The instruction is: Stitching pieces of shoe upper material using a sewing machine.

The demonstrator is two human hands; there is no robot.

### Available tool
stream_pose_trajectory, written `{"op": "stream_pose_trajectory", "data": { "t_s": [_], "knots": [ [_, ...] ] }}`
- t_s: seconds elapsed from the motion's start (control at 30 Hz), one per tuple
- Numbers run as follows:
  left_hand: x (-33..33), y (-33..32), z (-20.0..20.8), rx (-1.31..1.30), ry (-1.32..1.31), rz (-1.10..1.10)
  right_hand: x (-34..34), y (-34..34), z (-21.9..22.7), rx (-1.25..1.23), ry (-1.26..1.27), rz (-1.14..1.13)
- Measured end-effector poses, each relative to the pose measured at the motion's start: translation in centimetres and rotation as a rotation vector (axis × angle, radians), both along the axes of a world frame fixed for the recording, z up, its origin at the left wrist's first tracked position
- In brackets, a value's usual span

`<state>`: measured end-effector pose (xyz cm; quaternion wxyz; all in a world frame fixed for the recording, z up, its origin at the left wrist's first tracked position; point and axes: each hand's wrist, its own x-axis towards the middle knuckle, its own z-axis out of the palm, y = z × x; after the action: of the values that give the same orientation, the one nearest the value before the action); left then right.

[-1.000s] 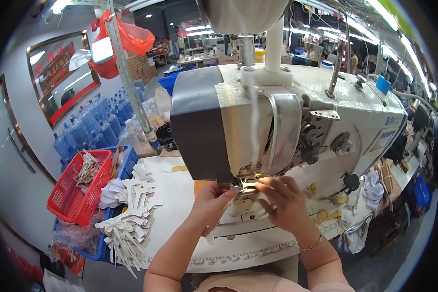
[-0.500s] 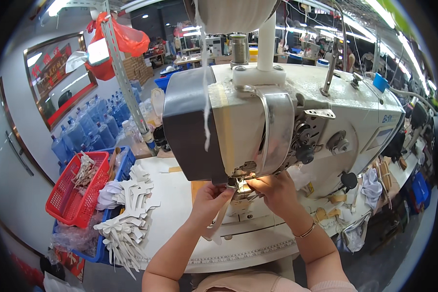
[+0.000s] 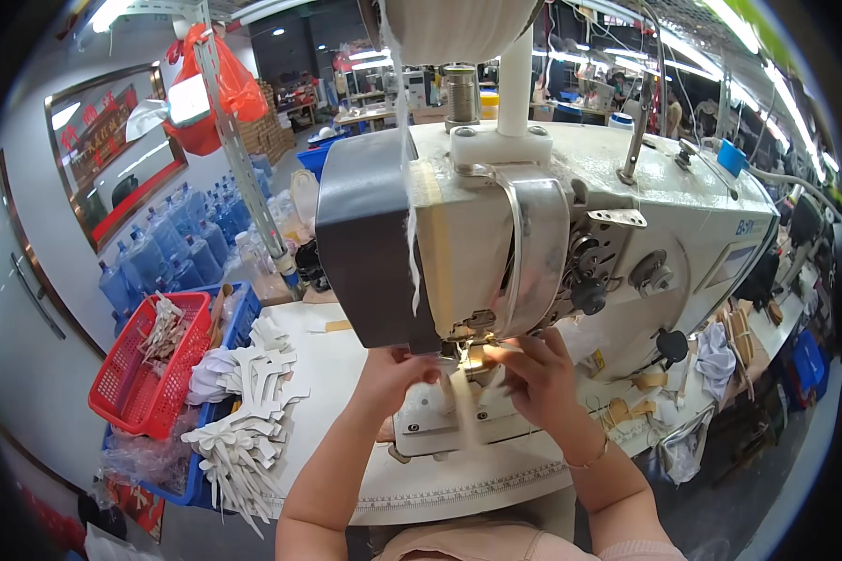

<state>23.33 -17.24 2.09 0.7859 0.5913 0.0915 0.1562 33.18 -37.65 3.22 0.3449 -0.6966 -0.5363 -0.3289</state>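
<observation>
An industrial sewing machine (image 3: 617,252) stands before me, its lamp lighting the needle area (image 3: 474,353). My left hand (image 3: 391,379) is just left of the needle, fingers curled together under the dark end cover; whatever they grip is hidden. On the other side, my right hand (image 3: 541,376) has its fingers bent and pinched close to the presser foot, partly smeared, and what lies between them cannot be made out. Between both hands a pale strip (image 3: 464,409) hangs from below the needle over the front of the machine bed, blurred by motion.
At left, white cut pieces (image 3: 243,411) pile over a blue crate (image 3: 173,491), beside a red basket (image 3: 103,397) of small pieces. Scraps and a white cloth (image 3: 716,360) lie at right. A ruler tape (image 3: 421,500) follows the table's front edge. Thread hangs before the machine head.
The pale strip, formerly hanging beside my left hand, has swung right to between the hands. My left hand has shifted slightly left, and my right hand has come slightly lower.
</observation>
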Motion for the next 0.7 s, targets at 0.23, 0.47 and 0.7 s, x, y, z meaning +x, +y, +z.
{"op": "stream_pose_trajectory", "data": {
  "t_s": [0.23,0.47,0.7],
  "knots": [
    [-2.1,-3.7,-0.8,-0.026,-0.061,0.046,-2.2,-0.7,-0.2,-0.164,-0.035,-0.033],
    [-1.7,-3.1,-0.6,-0.051,-0.011,0.041,-2.1,-0.2,0.2,-0.159,-0.12,-0.028],
    [-1.6,-3.0,-0.5,-0.048,-0.008,0.059,-1.8,-0.1,0.4,-0.191,-0.098,-0.019]
  ]
}}
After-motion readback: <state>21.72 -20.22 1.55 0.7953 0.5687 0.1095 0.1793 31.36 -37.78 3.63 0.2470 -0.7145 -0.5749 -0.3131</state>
